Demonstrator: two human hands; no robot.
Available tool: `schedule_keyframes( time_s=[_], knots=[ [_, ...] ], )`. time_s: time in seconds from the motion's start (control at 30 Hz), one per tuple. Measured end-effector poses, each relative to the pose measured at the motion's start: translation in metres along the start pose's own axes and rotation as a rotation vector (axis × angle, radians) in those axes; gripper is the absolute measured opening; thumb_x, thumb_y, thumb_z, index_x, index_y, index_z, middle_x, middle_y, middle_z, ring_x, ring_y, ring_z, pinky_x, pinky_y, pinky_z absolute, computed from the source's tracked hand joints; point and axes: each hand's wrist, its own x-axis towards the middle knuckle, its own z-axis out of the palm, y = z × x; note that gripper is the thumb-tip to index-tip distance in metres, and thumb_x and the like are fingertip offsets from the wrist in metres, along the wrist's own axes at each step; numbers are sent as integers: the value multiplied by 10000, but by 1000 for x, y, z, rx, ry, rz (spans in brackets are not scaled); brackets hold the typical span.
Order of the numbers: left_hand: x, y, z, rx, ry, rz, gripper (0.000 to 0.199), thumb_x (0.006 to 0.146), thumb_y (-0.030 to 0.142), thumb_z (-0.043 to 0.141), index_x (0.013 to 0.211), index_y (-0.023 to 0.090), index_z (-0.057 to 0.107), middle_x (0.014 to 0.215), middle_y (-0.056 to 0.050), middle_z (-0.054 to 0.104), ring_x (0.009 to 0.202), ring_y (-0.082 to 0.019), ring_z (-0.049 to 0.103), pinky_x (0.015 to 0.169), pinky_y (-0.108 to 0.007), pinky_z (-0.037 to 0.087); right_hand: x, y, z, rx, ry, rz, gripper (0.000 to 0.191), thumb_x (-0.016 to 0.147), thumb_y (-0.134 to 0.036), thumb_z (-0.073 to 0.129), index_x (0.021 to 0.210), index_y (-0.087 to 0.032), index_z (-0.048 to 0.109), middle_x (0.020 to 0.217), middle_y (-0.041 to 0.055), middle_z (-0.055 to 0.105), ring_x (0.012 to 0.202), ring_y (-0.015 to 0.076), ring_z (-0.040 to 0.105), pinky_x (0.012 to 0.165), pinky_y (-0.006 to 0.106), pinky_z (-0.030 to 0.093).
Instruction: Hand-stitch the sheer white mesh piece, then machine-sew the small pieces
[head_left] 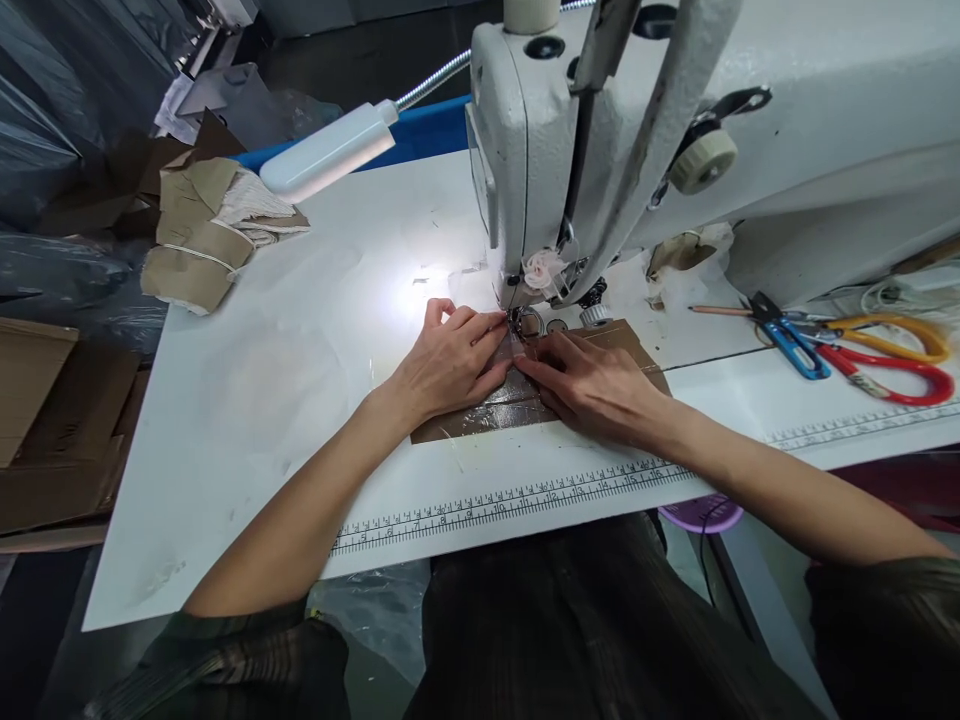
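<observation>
My left hand and my right hand meet just in front of the presser foot of a white sewing machine. Both have their fingers bent and drawn together. Between the fingertips shows a sliver of thin, pale see-through material; my right thumb and index finger pinch at it. What lies beneath my left fingertips is hidden. Under both hands lies a flat brown cardboard piece with shiny clear tape or film on it.
A white lamp lights the table. Folded beige cloth sits at the back left. On the right lie red-handled scissors, a blue-handled tool and a pencil. A printed ruler runs along the front edge.
</observation>
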Motion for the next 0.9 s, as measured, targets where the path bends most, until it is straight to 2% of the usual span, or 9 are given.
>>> schedule_keyframes(
  time_s=[0.2,0.33,0.53,0.9],
  knots=[
    [-1,1,-1,5,7,9,338,927,320,490,1159,154,672,1305,-144,651,947,-301,609,869,-524,375,0,-3,-3,17,-19,28,345,975,-177,427,1277,-179,595,1135,144,603,965,238,553,561,283,387],
    [-2,1,2,-9,33,-9,337,934,330,490,1168,168,671,1295,-129,663,1004,-308,610,906,-540,351,0,-4,-2,38,-10,46,333,971,-181,442,1256,-181,613,1138,140,602,964,235,554,567,280,388],
    [-5,2,5,-44,41,-20,359,955,338,481,1225,168,645,1332,-126,642,1087,-309,603,919,-535,352,-2,-2,2,50,34,32,326,979,-204,429,1242,-184,621,1143,141,602,952,229,565,557,275,375],
    [-7,-1,7,-76,85,-23,331,944,356,519,1210,214,656,1325,-98,651,1072,-293,615,950,-542,340,-2,2,9,90,120,19,324,984,-238,428,1221,-205,647,1149,130,595,927,210,582,568,273,397]
  ],
)
